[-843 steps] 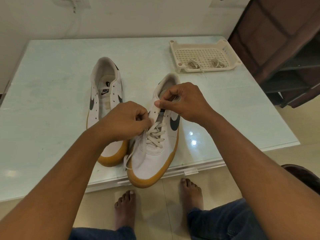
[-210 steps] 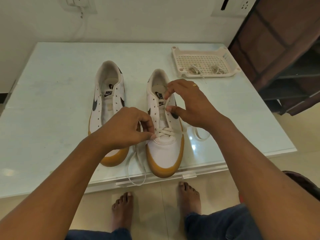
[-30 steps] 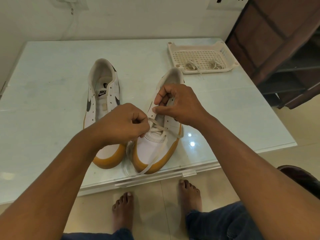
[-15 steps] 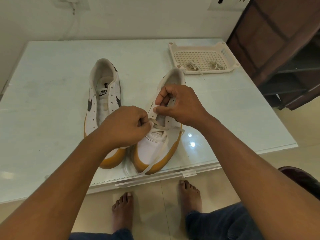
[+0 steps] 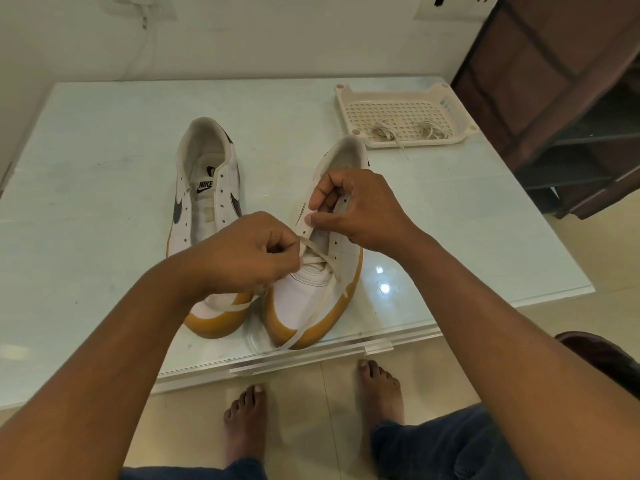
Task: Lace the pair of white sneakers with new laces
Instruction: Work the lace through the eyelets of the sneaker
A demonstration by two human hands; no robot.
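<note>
Two white sneakers with tan soles stand on the table. The left sneaker (image 5: 204,202) has no lace in its eyelets. The right sneaker (image 5: 311,292) is tilted and has a cream lace (image 5: 322,296) crossed through its lowest eyelets, with loose ends trailing over the toe. My left hand (image 5: 246,254) pinches one lace end just left of the eyelets. My right hand (image 5: 356,209) grips the sneaker's upper eyelet flap between thumb and fingers.
A cream plastic tray (image 5: 450,95) at the table's far right holds two bundled laces (image 5: 384,133). The glass table's front edge (image 5: 311,362) lies just below the sneaker toes. A dark wooden shelf (image 5: 571,98) stands to the right. Bare feet are on the floor below.
Both hands stay on the right sneaker; my left hand has drawn the lace slightly. The right sneaker's position is unchanged over the last second.
</note>
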